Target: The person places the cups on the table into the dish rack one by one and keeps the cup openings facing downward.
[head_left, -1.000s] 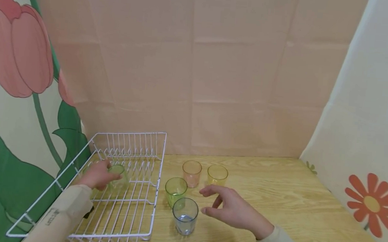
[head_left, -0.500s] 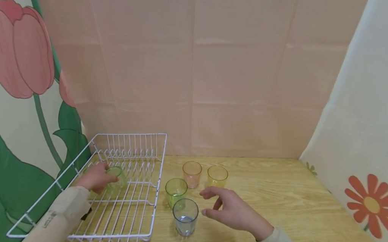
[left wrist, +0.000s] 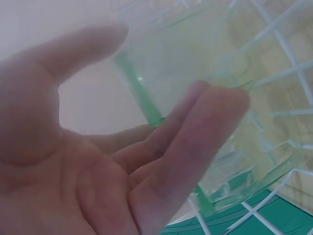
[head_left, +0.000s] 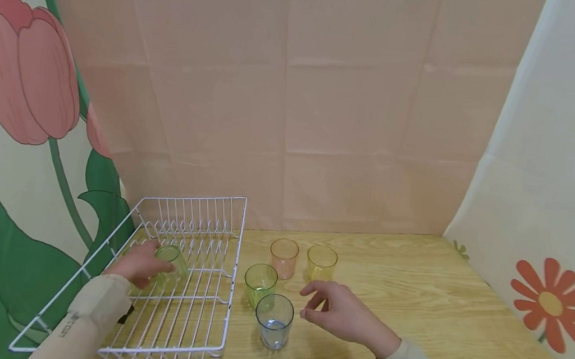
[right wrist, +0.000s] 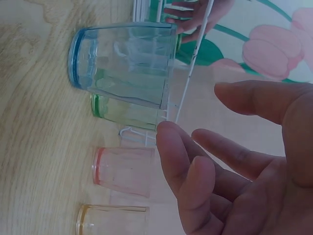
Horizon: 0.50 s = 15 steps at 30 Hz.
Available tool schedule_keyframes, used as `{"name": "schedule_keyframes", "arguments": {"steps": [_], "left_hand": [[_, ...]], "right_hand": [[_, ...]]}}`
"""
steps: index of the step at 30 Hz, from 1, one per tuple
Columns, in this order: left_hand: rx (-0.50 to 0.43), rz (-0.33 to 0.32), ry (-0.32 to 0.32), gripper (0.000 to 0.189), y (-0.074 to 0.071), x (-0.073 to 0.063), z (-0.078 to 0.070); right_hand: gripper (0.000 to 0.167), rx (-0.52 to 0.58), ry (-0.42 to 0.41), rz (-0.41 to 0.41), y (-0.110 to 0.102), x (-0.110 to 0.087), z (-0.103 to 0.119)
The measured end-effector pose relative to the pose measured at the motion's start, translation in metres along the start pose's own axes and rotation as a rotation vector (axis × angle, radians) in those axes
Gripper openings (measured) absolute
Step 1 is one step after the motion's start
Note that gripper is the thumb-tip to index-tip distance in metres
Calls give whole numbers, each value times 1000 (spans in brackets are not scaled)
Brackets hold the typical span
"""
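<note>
Racked glass: the green tumbler [head_left: 171,266] sits in the wire rack [head_left: 232,288], apparently rim down, so the wires likely bear its rim and let air in
Your left hand [head_left: 137,263]: beside that tumbler, probably there to steady it
Left grip: your fingers spread loosely about its base with no firm hold showing; whether they touch the glass, you cannot tell
Table glasses: blue glass [head_left: 274,325], green glass [head_left: 260,284], pink glass [head_left: 283,258] and yellow glass [head_left: 322,264] stand upright, bunched near the rack, perhaps for easy reach
Your right hand [head_left: 345,313]: beside the blue glass, clear of it
Right grip: relaxed, fingers softly bent, thumb well apart, holding nothing
</note>
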<state>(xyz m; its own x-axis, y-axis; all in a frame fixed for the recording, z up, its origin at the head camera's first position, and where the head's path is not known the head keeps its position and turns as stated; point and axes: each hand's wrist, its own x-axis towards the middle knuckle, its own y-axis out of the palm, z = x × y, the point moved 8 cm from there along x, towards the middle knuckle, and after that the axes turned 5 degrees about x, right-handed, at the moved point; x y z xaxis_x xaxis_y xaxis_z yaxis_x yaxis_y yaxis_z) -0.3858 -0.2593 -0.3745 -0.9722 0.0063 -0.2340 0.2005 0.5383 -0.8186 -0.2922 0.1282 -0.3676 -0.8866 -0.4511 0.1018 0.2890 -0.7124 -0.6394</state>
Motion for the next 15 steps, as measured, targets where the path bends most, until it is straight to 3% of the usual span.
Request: {"name": "schedule_keyframes", "arguments": {"steps": [3, 10, 15], "left_hand": [[12, 18, 15, 93, -3, -5, -4], [31, -12, 137, 88, -11, -24, -26], [124, -35, 179, 85, -12, -39, -46]], "right_hand": [[33, -1, 18, -2, 1, 2, -3], [29, -12, 61, -25, 0, 7, -7], [29, -30, 75, -68, 0, 9, -9]]}}
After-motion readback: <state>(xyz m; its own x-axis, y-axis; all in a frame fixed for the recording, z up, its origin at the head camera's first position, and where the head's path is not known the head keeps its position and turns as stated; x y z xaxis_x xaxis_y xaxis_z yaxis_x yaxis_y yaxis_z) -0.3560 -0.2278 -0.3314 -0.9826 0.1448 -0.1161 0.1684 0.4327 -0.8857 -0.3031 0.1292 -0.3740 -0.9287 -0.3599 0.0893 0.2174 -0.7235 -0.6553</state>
